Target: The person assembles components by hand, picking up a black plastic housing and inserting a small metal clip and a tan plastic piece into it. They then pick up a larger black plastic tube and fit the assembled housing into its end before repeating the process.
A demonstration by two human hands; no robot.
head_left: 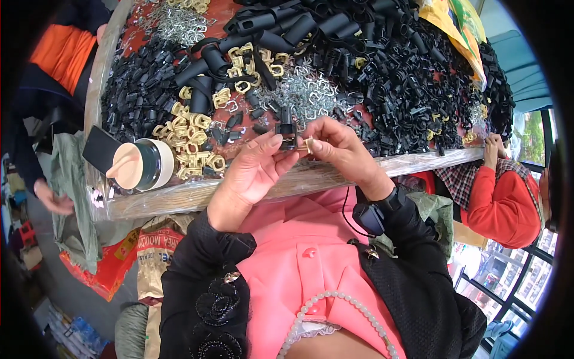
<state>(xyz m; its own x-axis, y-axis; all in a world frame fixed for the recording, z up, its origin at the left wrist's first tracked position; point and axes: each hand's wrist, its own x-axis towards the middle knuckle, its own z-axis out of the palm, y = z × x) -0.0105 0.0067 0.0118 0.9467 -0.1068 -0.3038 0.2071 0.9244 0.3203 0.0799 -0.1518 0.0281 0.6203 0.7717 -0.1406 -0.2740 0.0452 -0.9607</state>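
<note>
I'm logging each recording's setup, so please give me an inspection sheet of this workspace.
Surface: table with wooden edge; red patches show between piles.
Work pieces: black piece and small pale piece, both in hand.
Clutter: loose black parts, gold-coloured clips, silvery metal bits; lidded jar and dark flat slab at the near-left corner.
Hands: left hand holds the black piece; right hand pinches the pale piece close by; contact between pieces unclear.
Cables: thin black cord below the right hand.
Surroundings: person in red at right, person in orange and dark clothing at left.
</note>
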